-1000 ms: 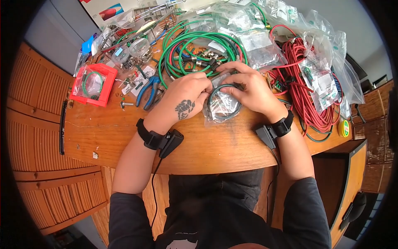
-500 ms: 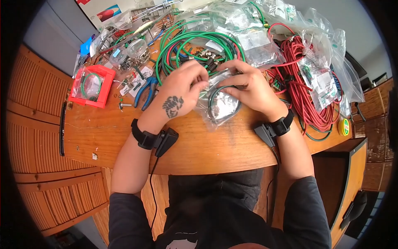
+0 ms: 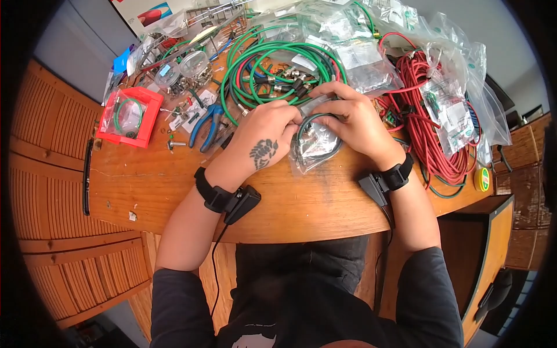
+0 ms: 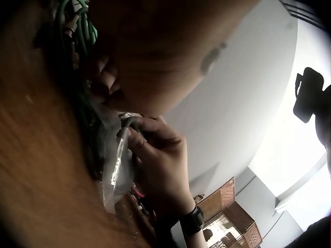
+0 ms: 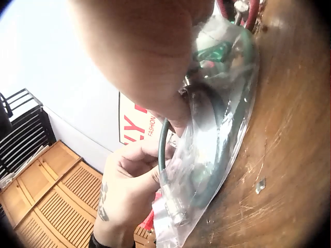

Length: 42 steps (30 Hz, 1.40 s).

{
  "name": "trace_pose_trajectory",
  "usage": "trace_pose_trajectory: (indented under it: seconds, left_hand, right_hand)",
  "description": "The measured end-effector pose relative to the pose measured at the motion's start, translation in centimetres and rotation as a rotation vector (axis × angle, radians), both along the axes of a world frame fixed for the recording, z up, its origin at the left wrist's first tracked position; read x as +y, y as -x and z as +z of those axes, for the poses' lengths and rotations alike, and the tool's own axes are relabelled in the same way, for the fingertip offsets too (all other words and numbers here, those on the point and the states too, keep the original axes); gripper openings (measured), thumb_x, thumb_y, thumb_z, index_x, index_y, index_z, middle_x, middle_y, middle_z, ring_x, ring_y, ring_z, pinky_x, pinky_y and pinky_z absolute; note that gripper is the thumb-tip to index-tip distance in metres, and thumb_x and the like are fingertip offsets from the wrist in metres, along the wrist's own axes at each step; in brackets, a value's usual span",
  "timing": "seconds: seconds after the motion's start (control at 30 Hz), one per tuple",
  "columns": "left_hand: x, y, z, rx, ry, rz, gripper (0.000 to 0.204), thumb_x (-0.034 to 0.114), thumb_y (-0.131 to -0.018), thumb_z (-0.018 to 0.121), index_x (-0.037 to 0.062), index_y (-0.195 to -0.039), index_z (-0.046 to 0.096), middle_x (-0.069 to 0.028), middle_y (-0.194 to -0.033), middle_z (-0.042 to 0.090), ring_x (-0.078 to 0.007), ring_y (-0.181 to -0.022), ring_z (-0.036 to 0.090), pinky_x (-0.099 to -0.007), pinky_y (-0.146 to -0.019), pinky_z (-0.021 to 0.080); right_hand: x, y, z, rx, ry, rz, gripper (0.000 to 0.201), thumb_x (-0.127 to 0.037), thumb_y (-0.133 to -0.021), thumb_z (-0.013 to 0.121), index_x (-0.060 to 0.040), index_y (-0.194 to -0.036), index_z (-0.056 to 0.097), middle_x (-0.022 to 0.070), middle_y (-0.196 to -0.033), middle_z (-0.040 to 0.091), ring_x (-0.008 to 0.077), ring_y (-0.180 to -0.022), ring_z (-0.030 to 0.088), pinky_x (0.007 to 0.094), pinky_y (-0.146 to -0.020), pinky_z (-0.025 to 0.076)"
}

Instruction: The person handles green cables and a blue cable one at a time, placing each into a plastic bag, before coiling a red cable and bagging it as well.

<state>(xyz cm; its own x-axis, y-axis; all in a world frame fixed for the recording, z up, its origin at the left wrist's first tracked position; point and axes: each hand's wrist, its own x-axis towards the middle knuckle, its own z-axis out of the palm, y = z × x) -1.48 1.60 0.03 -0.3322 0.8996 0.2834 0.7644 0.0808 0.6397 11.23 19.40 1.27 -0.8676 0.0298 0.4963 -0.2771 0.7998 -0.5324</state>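
A small dark green coiled cable [image 3: 300, 134] lies partly inside a clear plastic bag [image 3: 304, 166], close over the table's middle. My right hand [image 3: 357, 122] holds the top of the coil and the bag between thumb and fingers. From the other side, my left hand [image 3: 266, 130] pinches the bag's left edge, its fingertips beside the cable. In the right wrist view, a metal connector [image 5: 178, 213] shows through the bag's plastic, and a stretch of cable [image 5: 163, 142] arches out toward the right thumb.
Large green cable coils [image 3: 232, 93] with several connectors lie behind the hands. Blue-handled pliers [image 3: 200, 130] and a red bin [image 3: 152, 119] are to the left. At right sits a red cable bundle [image 3: 415, 136], with several plastic bags [image 3: 354, 55] at the back.
My left hand drew away leftward and up half a second ago, then came back to the bag's edge. The bag has shifted slightly right; my right hand keeps its hold.
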Motion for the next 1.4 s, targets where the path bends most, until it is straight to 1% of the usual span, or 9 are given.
trace_pose_trajectory:
  seconds: [0.17, 0.63, 0.83, 0.97, 1.1, 1.17, 1.23, 1.3, 1.4]
  left_hand:
    - [0.0, -0.6, 0.2, 0.162, 0.072, 0.036, 0.007, 0.002, -0.087, 0.057, 0.0016, -0.095, 0.056, -0.0163, -0.093, 0.056, -0.0384, -0.082, 0.059, -0.0439, -0.071, 0.047]
    - [0.2, -0.7, 1.6, 0.066, -0.171, 0.062, 0.005, 0.003, -0.091, 0.052, 0.0014, -0.096, 0.053, -0.0144, -0.094, 0.052, -0.0344, -0.084, 0.057, -0.0397, -0.072, 0.045]
    - [0.1, -0.4, 1.5, 0.093, -0.179, -0.016, 0.016, 0.002, -0.086, 0.062, 0.0015, -0.101, 0.056, -0.0107, -0.096, 0.054, -0.0229, -0.074, 0.057, -0.0337, -0.063, 0.045]
    - [0.4, 0.2, 1.6, 0.045, -0.303, 0.308, 0.03, 0.009, -0.085, 0.07, 0.0024, -0.113, 0.059, -0.0068, -0.098, 0.056, -0.0131, -0.072, 0.055, -0.0281, -0.061, 0.045]
    - [0.5, 0.6, 0.8, -0.06, -0.191, 0.418, 0.039, 0.016, -0.09, 0.069, -0.0016, -0.12, 0.052, -0.0087, -0.101, 0.058, -0.0131, -0.08, 0.058, -0.0243, -0.064, 0.046]
    - [0.9, 0.9, 0.2, -0.509, -0.263, 0.274, 0.036, 0.018, -0.09, 0.07, -0.001, -0.117, 0.056, -0.0077, -0.103, 0.062, -0.0116, -0.086, 0.061, -0.0234, -0.066, 0.048]
    - [0.6, 0.8, 1.0, -0.646, -0.246, 0.225, 0.036, 0.017, -0.089, 0.071, -0.0021, -0.116, 0.057, -0.0079, -0.101, 0.064, -0.0129, -0.086, 0.062, -0.0249, -0.069, 0.049]
    - [0.5, 0.9, 1.3, -0.785, -0.228, 0.173, 0.036, 0.017, -0.088, 0.072, -0.0032, -0.115, 0.058, -0.0082, -0.099, 0.066, -0.0143, -0.085, 0.064, -0.0265, -0.072, 0.051]
    - [0.4, 1.5, 1.5, -0.913, -0.283, 0.217, 0.03, 0.007, -0.087, 0.071, -0.0003, -0.115, 0.06, -0.0066, -0.1, 0.067, -0.0122, -0.087, 0.065, -0.0254, -0.071, 0.052]
  right_hand:
    - [0.1, 0.0, 0.1, 0.013, 0.011, 0.03, 0.017, -0.005, -0.075, 0.075, -0.0026, -0.092, 0.073, 0.0112, -0.112, 0.064, 0.0298, -0.1, 0.064, 0.0373, -0.085, 0.052]
    - [0.5, 0.2, 0.0, -0.001, 0.149, -0.079, 0.029, -0.007, -0.075, 0.077, -0.0089, -0.103, 0.071, 0.0081, -0.107, 0.065, 0.0261, -0.099, 0.063, 0.0352, -0.084, 0.051]
    - [-1.0, 0.3, 0.7, 0.093, 0.077, -0.241, 0.045, -0.005, -0.07, 0.08, -0.0092, -0.113, 0.066, 0.0099, -0.106, 0.065, 0.029, -0.1, 0.062, 0.0358, -0.087, 0.05]
    - [-0.1, 0.5, 0.2, 0.142, 0.201, -0.214, 0.044, -0.005, -0.071, 0.08, -0.0085, -0.113, 0.067, 0.0099, -0.107, 0.065, 0.0277, -0.1, 0.063, 0.0356, -0.089, 0.049]
    - [0.7, 0.7, -0.6, 0.167, 0.368, -0.262, 0.041, -0.005, -0.073, 0.082, -0.0066, -0.112, 0.069, 0.0067, -0.108, 0.067, 0.02, -0.104, 0.062, 0.0327, -0.091, 0.048]
    - [0.3, 0.6, -0.3, 0.119, 0.72, -0.246, 0.037, -0.007, -0.077, 0.081, -0.0046, -0.112, 0.068, 0.0061, -0.113, 0.066, 0.0155, -0.108, 0.059, 0.0306, -0.092, 0.048]
    - [0.3, 0.7, -0.1, 0.126, 0.77, -0.152, 0.044, -0.007, -0.082, 0.077, -0.0048, -0.123, 0.061, 0.0085, -0.12, 0.063, 0.0151, -0.11, 0.057, 0.0294, -0.094, 0.047]
    - [0.0, 0.5, 0.6, 0.131, 1.179, -0.022, 0.057, -0.006, -0.085, 0.074, -0.0062, -0.137, 0.049, 0.0111, -0.126, 0.059, 0.0179, -0.113, 0.056, 0.0293, -0.097, 0.045]
    - [0.3, 0.8, 0.0, 0.121, 1.053, -0.06, 0.068, -0.005, -0.086, 0.073, -0.0077, -0.145, 0.039, 0.0133, -0.131, 0.055, 0.0184, -0.116, 0.054, 0.0292, -0.097, 0.045]
